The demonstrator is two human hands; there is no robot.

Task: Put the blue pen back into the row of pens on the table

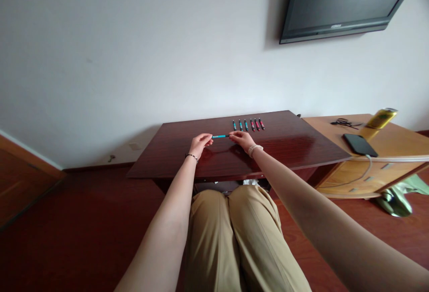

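Note:
Between my two hands a blue pen (220,136) with dark ends is held level above the dark wooden table (174,149). My left hand (200,143) pinches its left end, and my right hand (242,139) pinches its right, dark end. Just beyond my right hand, several pens lie side by side in a row on the table. Those on the left of the row are blue pens (240,125); those on the right are red pens (257,124).
To the right stands a light wooden cabinet (402,142) bearing a black phone (360,144) with a cable, a yellow can (378,122) and a dark coiled cord (345,123). A television (348,2) hangs on the wall above. My knees are at the table's front edge.

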